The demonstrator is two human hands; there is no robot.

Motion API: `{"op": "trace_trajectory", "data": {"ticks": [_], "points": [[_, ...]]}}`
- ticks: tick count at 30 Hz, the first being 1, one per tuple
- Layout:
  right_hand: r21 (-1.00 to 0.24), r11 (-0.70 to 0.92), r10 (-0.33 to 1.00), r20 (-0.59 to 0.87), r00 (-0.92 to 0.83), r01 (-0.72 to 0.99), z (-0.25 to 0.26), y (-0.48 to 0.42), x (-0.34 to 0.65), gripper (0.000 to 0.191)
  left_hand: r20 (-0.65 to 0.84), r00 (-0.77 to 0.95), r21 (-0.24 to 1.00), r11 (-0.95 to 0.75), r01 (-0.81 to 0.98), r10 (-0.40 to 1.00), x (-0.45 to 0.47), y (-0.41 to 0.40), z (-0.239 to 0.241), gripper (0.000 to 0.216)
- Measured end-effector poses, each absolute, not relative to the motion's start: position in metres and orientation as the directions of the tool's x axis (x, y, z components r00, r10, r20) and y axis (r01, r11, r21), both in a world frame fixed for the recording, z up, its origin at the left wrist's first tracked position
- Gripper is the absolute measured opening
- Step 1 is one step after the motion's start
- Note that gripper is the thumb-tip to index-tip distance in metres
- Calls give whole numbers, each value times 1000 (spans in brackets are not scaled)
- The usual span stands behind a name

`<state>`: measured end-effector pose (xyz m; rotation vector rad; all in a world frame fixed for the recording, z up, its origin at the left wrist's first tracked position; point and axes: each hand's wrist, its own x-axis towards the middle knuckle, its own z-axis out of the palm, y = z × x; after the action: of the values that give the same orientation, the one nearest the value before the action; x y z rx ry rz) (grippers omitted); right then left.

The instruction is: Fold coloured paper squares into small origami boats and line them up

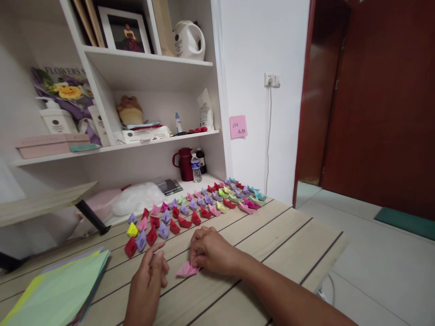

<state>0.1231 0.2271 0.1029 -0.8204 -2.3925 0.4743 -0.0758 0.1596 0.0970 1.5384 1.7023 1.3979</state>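
Observation:
A small pink paper boat [187, 270] sits on the slatted wooden table, its right end pinched between the thumb and fingers of my right hand [209, 251]. To the left of that boat, and apart from it, my left hand [149, 274] is held with its index finger stretched out and the others loosely bent, holding nothing. Beyond both hands stand several rows of folded paper boats [185, 221] in red, purple, pink, yellow, green and blue. The nearest to my left hand are a purple boat [141, 241] and a red boat [130, 247].
Coloured paper sheets [64, 285] lie stacked at the left front. A small raised stand [47, 203] occupies the left back. Behind the table are a red jug [186, 164], a water bottle [196, 168] and white shelves [149, 61]. The table's right edge [340, 242] drops to the floor.

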Motion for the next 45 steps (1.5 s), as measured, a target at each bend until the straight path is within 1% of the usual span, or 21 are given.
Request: {"op": "trace_trajectory", "data": {"ticks": [10,17,24,30,40,45], "points": [[-486,751,644,386,-661,448,103,227,123,4,277,-281,885,-130,448,919,-80,163,93,69],[-478,753,644,393,-656,452,103,227,124,4,268,-268,877,-120,465,925,-80,164,91,71],[-467,759,639,399,-658,454,105,228,124,6,256,-263,888,-118,445,930,-80,165,93,74],[-458,768,628,397,-670,449,103,228,124,4,264,-271,887,-123,445,926,-78,163,96,71],[-448,764,632,372,-680,465,104,227,123,5,266,-289,895,-124,430,919,-80,165,95,71],[-449,759,639,371,-674,472,105,226,123,5,248,-283,893,-105,438,927,-81,166,94,74]]}}
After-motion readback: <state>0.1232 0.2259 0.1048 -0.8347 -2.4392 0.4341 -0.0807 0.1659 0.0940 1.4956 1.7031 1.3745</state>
